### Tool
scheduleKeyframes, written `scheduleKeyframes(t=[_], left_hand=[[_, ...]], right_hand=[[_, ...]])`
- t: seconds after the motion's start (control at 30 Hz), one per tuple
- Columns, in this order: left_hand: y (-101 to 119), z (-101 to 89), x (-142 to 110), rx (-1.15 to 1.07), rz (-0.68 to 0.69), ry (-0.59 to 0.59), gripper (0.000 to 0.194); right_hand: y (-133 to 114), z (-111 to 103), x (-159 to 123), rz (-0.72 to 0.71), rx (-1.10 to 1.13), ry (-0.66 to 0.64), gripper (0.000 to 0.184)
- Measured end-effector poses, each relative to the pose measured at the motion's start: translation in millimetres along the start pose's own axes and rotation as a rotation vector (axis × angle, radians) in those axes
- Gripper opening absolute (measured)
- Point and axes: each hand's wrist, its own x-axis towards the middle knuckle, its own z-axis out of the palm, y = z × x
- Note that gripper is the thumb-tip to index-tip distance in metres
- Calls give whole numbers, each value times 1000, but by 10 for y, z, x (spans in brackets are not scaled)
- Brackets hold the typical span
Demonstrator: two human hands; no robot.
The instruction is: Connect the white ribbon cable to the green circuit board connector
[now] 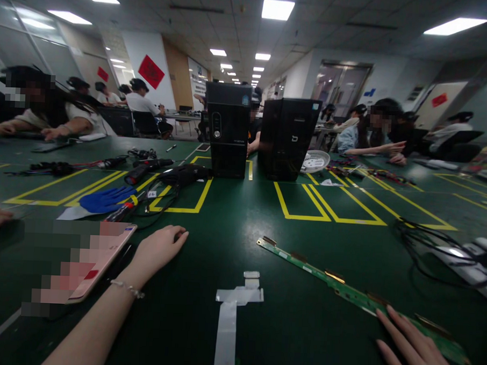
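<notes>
Right hand (425, 346), fingers spread, touches a green circuit board (353, 296) right of the white flat cable (226, 332), apparently steadying the board. Left hand (154, 254) curls left of the cable, its grip hidden. Black computer towers (229, 133) stand beyond the cable, perhaps for elbow room.

we see a green table (208, 245) marked with yellow tape (308, 218); on it we find two black computer towers (228, 156), a green circuit strip (304, 268), a white ribbon (226, 332), a blue glove (107, 199) and a pink phone (102, 268).
</notes>
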Motion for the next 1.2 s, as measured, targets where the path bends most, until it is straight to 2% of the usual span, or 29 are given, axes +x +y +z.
scheduleKeyframes(t=[0.27, 0.43, 0.8, 0.9, 1.03, 1.2], left_hand=[[16, -18, -6, -20, -9, -9, 49], [4, -8, 1, -22, 0, -7, 48], [-11, 25, 27, 4, 15, 28, 48], [-20, 35, 35, 9, 17, 26, 48], [-39, 41, 38, -5, 20, 15, 49], [-26, 29, 23, -14, 21, 12, 48]], right_hand=[[-524, -83, 461, -90, 30, -23, 57], [-867, -8, 691, -118, 66, -37, 59], [-1608, 50, 1009, -203, 124, -246, 61], [-1673, 33, 1015, -211, 145, -229, 61], [-1633, 32, 981, -196, 130, -87, 55], [-1552, 92, 924, -60, 33, 30, 54]])
